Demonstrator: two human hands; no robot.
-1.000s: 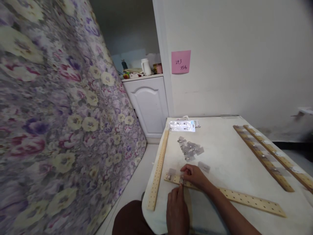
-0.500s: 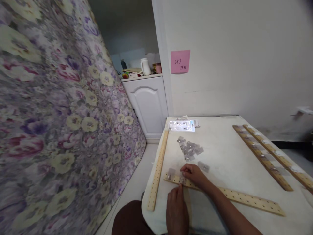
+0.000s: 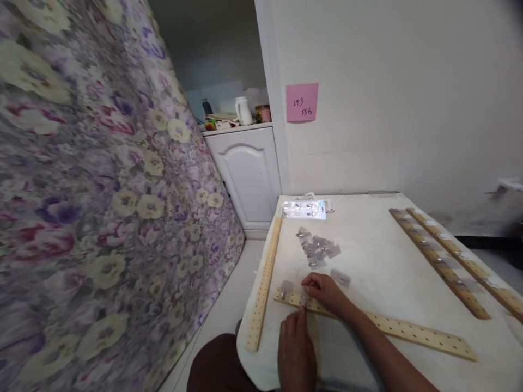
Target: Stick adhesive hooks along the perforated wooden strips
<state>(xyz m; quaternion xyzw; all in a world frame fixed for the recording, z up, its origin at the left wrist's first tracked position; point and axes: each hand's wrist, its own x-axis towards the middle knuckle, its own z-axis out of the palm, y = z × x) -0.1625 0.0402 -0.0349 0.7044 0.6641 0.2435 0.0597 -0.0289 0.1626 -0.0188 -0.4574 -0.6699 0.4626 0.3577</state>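
Observation:
A pale wooden strip with rows of holes (image 3: 408, 329) lies across the front of the table. On its left part sits a clear adhesive hook (image 3: 304, 300), a small see-through square with a metal piece. My right hand (image 3: 322, 288) pinches the hook's upper edge, fingers closed. From below, my left hand (image 3: 296, 343) has its thumb and finger closed at the hook's lower edge. Another clear hook (image 3: 283, 293) rests near the strip's left end. A loose clear hook (image 3: 340, 277) lies just behind my right hand, and several more form a pile (image 3: 316, 249) farther back.
A second holed strip (image 3: 264, 283) lies along the table's left edge. Two strips (image 3: 439, 261) bearing clear hooks lie at the right. A blister pack (image 3: 302, 210) lies at the back. A flowered curtain (image 3: 102, 218) hangs left; a pink note (image 3: 301, 102) is on the wall.

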